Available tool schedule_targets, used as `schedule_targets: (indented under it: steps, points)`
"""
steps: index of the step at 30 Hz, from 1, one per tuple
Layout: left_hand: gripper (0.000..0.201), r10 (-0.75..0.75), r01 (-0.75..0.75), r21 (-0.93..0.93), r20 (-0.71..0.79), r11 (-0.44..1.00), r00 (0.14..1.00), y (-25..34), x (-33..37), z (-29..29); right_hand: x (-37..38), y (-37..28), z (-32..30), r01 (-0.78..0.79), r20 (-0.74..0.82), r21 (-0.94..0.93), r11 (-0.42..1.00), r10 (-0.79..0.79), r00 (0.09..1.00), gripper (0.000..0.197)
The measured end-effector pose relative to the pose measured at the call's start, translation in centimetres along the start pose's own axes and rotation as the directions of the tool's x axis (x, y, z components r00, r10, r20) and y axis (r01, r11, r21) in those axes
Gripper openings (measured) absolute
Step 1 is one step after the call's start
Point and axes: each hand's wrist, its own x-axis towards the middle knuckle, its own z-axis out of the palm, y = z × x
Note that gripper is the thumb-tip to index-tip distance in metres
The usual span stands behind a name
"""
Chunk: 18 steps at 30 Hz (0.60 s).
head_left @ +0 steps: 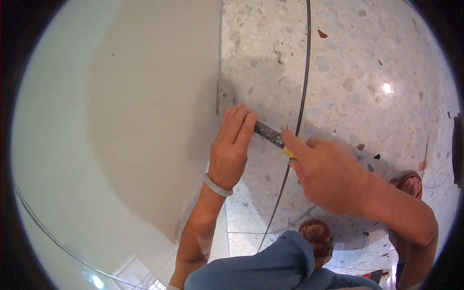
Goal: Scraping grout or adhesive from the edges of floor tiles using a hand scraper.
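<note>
A dark, speckled, bar-shaped tool (268, 134) with a yellow part (288, 152) runs slantwise between my two hands; its exact kind does not show. My right hand (328, 174) is closed around its yellow end, thumb laid along the top. At the other end, my left hand (232, 150) presses its fingers together over the tool and hides its tip. A pale band circles my left wrist. Just beyond the left fingertips, a small greyish, worn patch (224, 95) lies along the seam between the smooth pale surface (145, 96) and the speckled stone floor (270, 63).
A dark strip (306, 67) crosses the floor from far to near. My feet, in brown sandals (315, 231), and a blue-clad leg (251, 261) are close below my hands. Small dark bits (376, 156) show on the floor at the right. The pale surface fills the left side.
</note>
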Motion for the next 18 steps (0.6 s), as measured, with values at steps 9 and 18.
schedule_targets:
  steps: [9,18]
  points:
    - [0.043,-0.023,0.017,-0.104,-0.055,0.994,0.998,-0.3,-0.3,1.0,-0.2,-0.5,0.4,0.039,-0.096,-0.033,0.999,-0.042,0.995,0.044]
    - [0.042,-0.036,0.032,-0.09,-0.048,0.995,0.998,-0.1,-0.6,-0.2,-0.5,-2.5,0.4,-0.056,-0.002,-0.109,0.992,0.056,0.998,0.045]
